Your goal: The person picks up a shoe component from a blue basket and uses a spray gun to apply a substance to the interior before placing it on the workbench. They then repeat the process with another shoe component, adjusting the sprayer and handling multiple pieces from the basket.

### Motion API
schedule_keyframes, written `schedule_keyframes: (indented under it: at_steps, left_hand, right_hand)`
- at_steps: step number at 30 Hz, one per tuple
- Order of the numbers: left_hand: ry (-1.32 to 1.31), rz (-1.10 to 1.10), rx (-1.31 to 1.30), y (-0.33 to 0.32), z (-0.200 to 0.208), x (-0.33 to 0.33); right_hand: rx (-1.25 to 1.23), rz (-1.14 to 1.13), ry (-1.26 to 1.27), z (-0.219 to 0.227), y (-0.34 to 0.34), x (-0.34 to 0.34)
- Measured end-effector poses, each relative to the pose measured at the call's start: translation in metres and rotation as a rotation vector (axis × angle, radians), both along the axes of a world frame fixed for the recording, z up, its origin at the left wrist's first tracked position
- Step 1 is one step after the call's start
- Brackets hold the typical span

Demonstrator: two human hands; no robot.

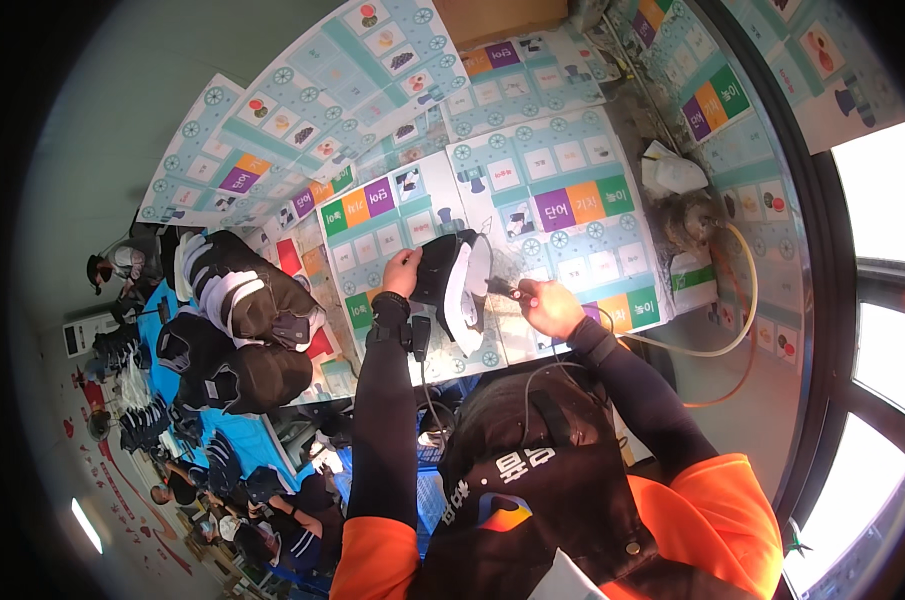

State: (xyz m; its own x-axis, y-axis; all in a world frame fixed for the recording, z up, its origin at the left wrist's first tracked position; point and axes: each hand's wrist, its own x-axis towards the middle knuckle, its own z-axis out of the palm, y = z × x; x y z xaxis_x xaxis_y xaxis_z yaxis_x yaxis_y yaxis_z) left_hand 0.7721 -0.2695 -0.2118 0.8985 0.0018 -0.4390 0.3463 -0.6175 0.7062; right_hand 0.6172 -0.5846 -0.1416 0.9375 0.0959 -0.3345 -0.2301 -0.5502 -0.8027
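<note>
A black fabric piece with curved white bands (461, 300) lies on the paper-covered table in front of me. I cannot make out whether it is a cap or a shoe upper. My left hand (402, 274) is closed on its left edge, thumb on top. Just off its right side, my right hand (552, 308) pinches a small dark tool (500, 287), whose tip points at the white band. The tool's exact kind is too small to tell. Both forearms wear dark sleeves, with dark bands at the wrists.
Dark and grey fabric pieces are piled (247, 310) at the table's left. Printed sheets (572, 165) cover table and wall. A pale hose (750, 300) loops at the right, below a white bag (672, 170). Windows stand far right; people (272, 535) work beyond blue tables at left.
</note>
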Motion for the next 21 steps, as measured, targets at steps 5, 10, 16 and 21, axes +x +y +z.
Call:
schedule_keyframes:
  at_steps: [5,10,16,21]
  left_hand:
    - [-0.025,-0.007,-0.006,0.004,0.0,-0.003]
    - [-0.014,-0.02,-0.001,0.001,0.006,-0.004]
    - [-0.034,0.004,-0.017,0.005,0.005,-0.008]
    - [-0.025,0.0,-0.022,0.008,-0.001,-0.008]
  right_hand:
    - [-0.016,-0.129,0.053,0.011,-0.002,0.003]
    - [-0.047,0.012,-0.033,-0.009,-0.004,-0.008]
    - [-0.08,-0.085,0.032,0.002,0.0,-0.006]
    - [-0.094,-0.04,0.0,-0.002,-0.001,-0.009]
